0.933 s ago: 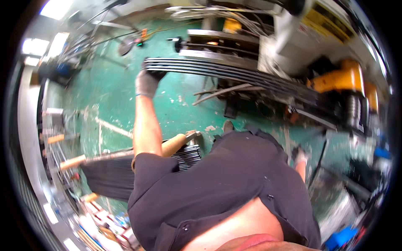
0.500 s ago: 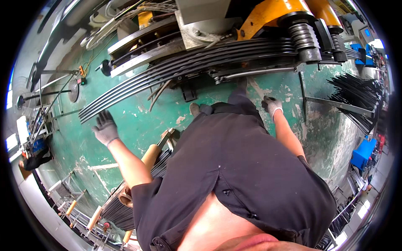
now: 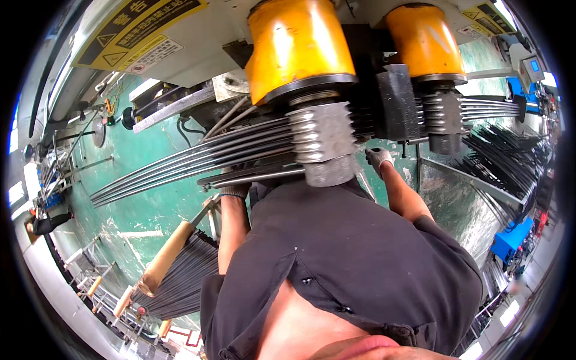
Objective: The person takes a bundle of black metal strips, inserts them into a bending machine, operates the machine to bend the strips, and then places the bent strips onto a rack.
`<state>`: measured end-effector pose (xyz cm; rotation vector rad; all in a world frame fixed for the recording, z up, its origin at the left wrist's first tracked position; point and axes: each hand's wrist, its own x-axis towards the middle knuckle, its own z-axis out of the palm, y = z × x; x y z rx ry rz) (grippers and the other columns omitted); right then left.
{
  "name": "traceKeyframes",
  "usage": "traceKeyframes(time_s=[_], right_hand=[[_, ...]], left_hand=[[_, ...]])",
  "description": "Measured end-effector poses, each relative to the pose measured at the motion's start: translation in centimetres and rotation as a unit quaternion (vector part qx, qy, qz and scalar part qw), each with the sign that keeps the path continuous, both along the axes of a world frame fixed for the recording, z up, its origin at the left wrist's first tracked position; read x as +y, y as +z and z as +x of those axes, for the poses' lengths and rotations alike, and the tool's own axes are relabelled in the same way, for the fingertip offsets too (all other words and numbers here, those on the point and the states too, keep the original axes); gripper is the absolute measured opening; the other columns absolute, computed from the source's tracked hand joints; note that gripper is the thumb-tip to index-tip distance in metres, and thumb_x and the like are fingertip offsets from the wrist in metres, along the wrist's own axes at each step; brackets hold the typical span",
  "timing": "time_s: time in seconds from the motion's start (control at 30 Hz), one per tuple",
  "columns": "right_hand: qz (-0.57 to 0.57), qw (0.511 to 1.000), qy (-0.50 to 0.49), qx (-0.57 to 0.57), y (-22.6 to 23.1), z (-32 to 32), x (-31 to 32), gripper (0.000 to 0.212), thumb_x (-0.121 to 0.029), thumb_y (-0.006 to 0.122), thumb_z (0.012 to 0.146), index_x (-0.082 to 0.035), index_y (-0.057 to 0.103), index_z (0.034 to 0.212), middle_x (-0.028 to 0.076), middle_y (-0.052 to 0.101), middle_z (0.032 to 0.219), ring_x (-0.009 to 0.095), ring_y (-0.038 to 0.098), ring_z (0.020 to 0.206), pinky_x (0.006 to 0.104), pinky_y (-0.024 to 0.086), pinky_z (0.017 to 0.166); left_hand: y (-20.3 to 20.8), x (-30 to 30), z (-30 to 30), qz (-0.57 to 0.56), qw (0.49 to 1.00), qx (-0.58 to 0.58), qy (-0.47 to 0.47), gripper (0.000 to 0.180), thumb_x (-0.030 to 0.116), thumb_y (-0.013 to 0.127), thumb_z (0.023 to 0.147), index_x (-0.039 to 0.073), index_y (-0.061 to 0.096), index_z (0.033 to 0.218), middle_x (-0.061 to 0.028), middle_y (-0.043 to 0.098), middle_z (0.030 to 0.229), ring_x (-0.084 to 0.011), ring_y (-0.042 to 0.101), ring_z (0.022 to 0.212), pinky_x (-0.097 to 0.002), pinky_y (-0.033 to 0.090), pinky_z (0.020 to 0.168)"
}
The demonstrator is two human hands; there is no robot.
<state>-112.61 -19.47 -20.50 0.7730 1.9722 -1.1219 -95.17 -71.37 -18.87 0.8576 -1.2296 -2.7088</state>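
Observation:
Several long dark metal rods [image 3: 156, 169] run side by side through the machine, their free ends fanning out to the left. My left hand [image 3: 236, 189], in a grey glove, is beneath a metal bar [image 3: 264, 176] on the machine's near side. That bar and the rods hide its fingers, so its grip does not show. My right hand [image 3: 380, 162], gloved in light grey with darker fingertips, hangs low by the machine's near edge. Its fingers are loosely curled, and nothing shows in them. Above the rods stand two ribbed metal rollers [image 3: 324, 141] under orange housings [image 3: 303, 48].
A rack with tan rollers [image 3: 165, 258] carries many dark rods at lower left. More black rods [image 3: 498, 162] lie on a metal stand at right, near a blue box [image 3: 512, 240]. The green floor [image 3: 141, 216] is worn. Warning labels [image 3: 141, 30] mark the machine.
My view has shifted closer to the machine, whose orange housings look larger and farther left. My left hand has moved from near the rods' free ends inward, under the bar. The right hand remains low.

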Motion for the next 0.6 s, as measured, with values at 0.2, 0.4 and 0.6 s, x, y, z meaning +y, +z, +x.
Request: traceKeyframes(time_s=[0.2, 0.4, 0.6], right_hand=[[-0.011, 0.996, 0.013, 0.083, -0.1, -1.2, 1.1, 0.031, -0.028, 0.071, 0.097, 0.002, 0.072, 0.103, 0.005, 0.071, 0.086, 0.014, 0.062, 0.073, 0.0307, 0.048, 0.065], [0.021, 0.998, -0.004, 0.059, 1.0, 7.0, 1.2, 0.032, -0.029, 0.071, 0.096, 0.002, 0.072, 0.100, 0.005, 0.070, 0.084, 0.015, 0.062, 0.070, 0.0308, 0.048, 0.066], [0.027, 0.992, -0.095, 0.074, 2.1, 15.4, 0.0, 0.035, -0.029, 0.072, 0.096, 0.004, 0.071, 0.106, 0.006, 0.071, 0.085, 0.015, 0.063, 0.074, 0.0313, 0.050, 0.070]], left_hand=[[3.2, 1.3, -1.7, 0.004, 0.998, -0.065, 0.017, 0.039, 0.023, 0.053, 0.107, 0.003, 0.057, 0.140, -0.0134, 0.060, 0.142, -0.0279, 0.060, 0.126, -0.0402, 0.054, 0.103], [6.4, 0.3, -2.9, -0.560, 0.807, 0.031, -0.183, 0.032, 0.019, 0.067, 0.095, 0.006, 0.065, 0.124, -0.0110, 0.067, 0.124, -0.0258, 0.065, 0.114, -0.0374, 0.054, 0.096], [10.4, 0.1, -1.2, 0.027, 0.993, -0.022, -0.116, 0.046, 0.019, 0.045, 0.105, 0.010, 0.045, 0.149, -0.0178, 0.057, 0.140, -0.0306, 0.059, 0.123, -0.0428, 0.048, 0.106]])
